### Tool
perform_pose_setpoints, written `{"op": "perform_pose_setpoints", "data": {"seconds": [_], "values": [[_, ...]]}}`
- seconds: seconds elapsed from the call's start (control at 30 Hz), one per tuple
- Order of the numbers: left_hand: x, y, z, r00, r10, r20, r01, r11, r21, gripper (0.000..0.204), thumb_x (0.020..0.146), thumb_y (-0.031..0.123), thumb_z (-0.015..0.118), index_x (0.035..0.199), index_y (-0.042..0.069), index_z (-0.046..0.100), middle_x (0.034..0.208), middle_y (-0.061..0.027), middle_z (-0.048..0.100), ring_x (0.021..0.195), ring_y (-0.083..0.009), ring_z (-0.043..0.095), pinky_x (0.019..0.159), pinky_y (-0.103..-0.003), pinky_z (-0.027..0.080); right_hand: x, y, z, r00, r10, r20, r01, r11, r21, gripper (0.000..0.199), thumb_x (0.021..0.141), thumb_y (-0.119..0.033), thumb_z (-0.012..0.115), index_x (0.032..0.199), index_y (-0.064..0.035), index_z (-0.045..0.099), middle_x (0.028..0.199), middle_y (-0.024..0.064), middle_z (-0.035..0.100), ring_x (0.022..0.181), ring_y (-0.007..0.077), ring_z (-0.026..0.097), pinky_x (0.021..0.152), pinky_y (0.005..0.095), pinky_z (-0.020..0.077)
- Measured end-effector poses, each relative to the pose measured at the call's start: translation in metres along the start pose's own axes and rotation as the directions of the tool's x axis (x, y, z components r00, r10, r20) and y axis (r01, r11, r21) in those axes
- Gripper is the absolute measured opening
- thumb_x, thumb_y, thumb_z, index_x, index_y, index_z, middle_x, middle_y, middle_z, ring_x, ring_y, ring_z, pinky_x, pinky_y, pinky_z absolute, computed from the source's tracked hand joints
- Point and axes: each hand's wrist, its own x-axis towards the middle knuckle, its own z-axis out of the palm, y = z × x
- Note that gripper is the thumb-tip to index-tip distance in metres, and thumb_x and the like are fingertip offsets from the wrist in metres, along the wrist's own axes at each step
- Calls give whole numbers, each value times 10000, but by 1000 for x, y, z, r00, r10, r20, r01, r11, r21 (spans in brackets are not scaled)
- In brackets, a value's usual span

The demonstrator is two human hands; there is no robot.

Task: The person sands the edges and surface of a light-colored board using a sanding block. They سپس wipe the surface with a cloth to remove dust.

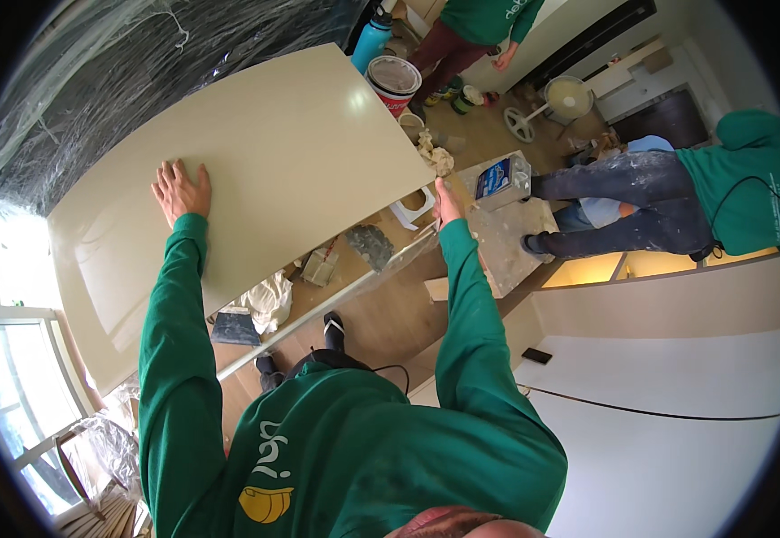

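A large glossy cream panel [291, 161] spreads out in front of me, tilted across the view. My left hand [182, 191] lies flat on its face toward the left, fingers spread. At the panel's right corner, my right hand [446, 204] grips the edge with the thumb up along it; its other fingers are mostly hidden. Just beyond that thumb is a crumpled beige wad [435, 154], and I cannot tell whether it touches the hand.
Clear plastic sheeting [130, 90] hangs behind the panel, and a window [26, 377] is at left. Under the panel lie a white cloth [267, 303] and debris. A paint bucket [394, 79], metal can [503, 179], fan [567, 99] and two co-workers [623, 202] are at right and far.
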Motion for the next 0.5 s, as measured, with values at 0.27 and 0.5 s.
{"op": "perform_pose_setpoints", "data": {"seconds": [0.27,0.5], "values": [[0,4,-1,1000,11,-8,-11,1000,6,663,1005,520,520,1461,40,528,1586,-196,436,1513,-346,344,1256,-524,242,22,25,4,971,-181,-155,131,949,-287,682,912,-462,784,1282,90,628,1278,221,673,1156,277,639,999,400,479],[0,7,0,1000,24,-12,-24,1000,-16,666,999,528,528,1460,47,525,1586,-200,435,1508,-353,351,1252,-530,247,12,28,8,962,-265,-61,245,943,-226,441,910,-397,793,1066,8,718,1015,121,745,930,220,672,841,393,515]]}}
